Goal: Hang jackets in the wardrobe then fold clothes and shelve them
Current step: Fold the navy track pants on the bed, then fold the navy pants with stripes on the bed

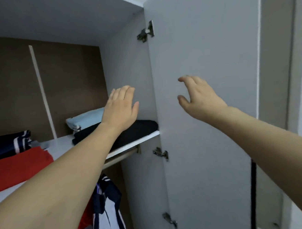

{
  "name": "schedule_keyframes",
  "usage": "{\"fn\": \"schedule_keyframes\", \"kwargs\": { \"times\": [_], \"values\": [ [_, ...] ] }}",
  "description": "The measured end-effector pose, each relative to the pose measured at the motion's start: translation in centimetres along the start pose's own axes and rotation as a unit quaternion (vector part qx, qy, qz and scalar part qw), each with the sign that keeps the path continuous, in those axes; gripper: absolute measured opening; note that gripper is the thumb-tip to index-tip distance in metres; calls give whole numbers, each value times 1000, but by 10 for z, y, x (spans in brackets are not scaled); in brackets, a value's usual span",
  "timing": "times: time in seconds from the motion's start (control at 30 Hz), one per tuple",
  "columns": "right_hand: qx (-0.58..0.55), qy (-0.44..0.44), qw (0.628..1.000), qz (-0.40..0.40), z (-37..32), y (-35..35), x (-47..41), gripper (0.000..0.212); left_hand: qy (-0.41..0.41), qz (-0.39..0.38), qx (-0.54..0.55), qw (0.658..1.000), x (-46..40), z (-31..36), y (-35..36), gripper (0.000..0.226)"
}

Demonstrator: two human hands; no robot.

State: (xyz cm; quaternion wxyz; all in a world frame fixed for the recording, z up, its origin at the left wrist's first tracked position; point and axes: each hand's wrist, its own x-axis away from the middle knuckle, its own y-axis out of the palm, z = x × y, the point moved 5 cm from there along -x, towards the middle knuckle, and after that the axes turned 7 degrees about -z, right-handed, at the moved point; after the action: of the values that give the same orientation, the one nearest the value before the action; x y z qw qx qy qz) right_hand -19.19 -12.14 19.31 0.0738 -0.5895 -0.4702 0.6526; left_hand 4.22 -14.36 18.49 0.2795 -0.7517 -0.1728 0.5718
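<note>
On the wardrobe's white shelf (63, 144) lie folded clothes: a black garment (139, 131) at the right end, a light blue one (86, 119) behind it, a red one (19, 166) at the left and a navy one with white stripes (7, 144) behind that. My left hand (120, 109) hovers flat just above the black garment, fingers straight, holding nothing. My right hand (199, 96) is raised in front of the open grey door (205, 57), fingers spread and relaxed, empty. Jackets (107, 210) in navy, white and red hang under the shelf.
The open door stands on the right with three metal hinges (161, 154) along its inner edge. A brown back panel (10, 88) with a white strip closes the wardrobe behind the shelf. A wooden rail (121, 156) runs under the shelf.
</note>
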Motion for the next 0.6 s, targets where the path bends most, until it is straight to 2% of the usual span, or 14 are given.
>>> {"fn": "schedule_keyframes", "kwargs": {
  "times": [0.13, 0.27, 0.43, 0.6],
  "values": [
    [68, 2, 996, 60, 37, -69, 45, 51, 48, 41, 70, 996, -26, 88, -14, 49],
    [112, 33, 986, 119, 86, -143, 103, 48, 109, 72, 166, 977, -50, 197, -34, 49],
    [159, 104, 974, 124, 158, -223, 184, 47, 181, 106, 231, 950, -69, 336, -60, 53],
    [209, 186, 953, 119, 234, -304, 275, 47, 235, 97, 285, 924, -78, 481, -76, 55]
  ]
}}
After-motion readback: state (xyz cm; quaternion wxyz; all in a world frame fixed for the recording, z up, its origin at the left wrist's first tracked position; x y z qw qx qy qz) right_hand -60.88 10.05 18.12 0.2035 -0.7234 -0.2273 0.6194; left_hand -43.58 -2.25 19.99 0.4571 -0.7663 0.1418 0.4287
